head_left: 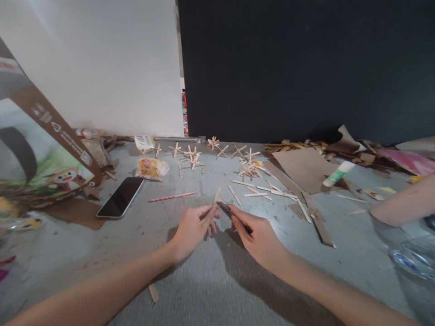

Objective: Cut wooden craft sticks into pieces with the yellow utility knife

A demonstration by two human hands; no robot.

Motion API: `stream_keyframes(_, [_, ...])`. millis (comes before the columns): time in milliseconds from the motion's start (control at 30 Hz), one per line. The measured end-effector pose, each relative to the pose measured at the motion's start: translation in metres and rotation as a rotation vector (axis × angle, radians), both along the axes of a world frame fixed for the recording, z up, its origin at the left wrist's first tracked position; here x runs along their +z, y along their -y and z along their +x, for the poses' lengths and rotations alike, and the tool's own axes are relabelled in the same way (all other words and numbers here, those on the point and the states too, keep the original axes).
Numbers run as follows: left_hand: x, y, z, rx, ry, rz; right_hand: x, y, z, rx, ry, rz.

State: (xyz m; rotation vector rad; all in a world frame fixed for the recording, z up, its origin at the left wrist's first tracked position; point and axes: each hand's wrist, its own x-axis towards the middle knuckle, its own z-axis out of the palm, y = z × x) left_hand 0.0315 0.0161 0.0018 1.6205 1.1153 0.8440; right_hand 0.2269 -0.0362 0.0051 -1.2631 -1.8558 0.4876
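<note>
Near the middle of the table my left hand (195,226) pinches a short wooden craft stick (218,195), which points up from the fingertips. My right hand (260,237) is closed around a dark utility knife (234,216). Its tip meets or nearly meets the stick by the left fingertips; actual contact is too small to tell. Just beyond the hands lie several loose craft sticks (255,194) and a red striped pencil (171,197). Farther back are small star-shaped stick pieces (194,159) and a pile of crossed sticks (249,170).
At left are a phone (121,198) and a printed cardboard box (50,149). A glue stick (339,174) leans by cardboard (299,167) at right. Another person's arm (404,203) rests near a clear plastic item (413,258). White (102,68) and black panels (306,68) stand behind.
</note>
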Motion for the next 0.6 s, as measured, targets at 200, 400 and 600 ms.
stream_keyframes(200, [0.003,0.005,0.0,0.02,-0.077,0.047,-0.004,0.0,-0.001,-0.011,0.025,-0.025])
stream_keyframes(400, [0.005,0.009,0.001,0.045,-0.12,0.066,0.0,0.004,-0.007,-0.019,0.039,-0.037])
stream_keyframes(600, [0.009,0.01,0.003,0.04,-0.089,0.068,0.004,0.005,-0.012,-0.012,-0.055,-0.157])
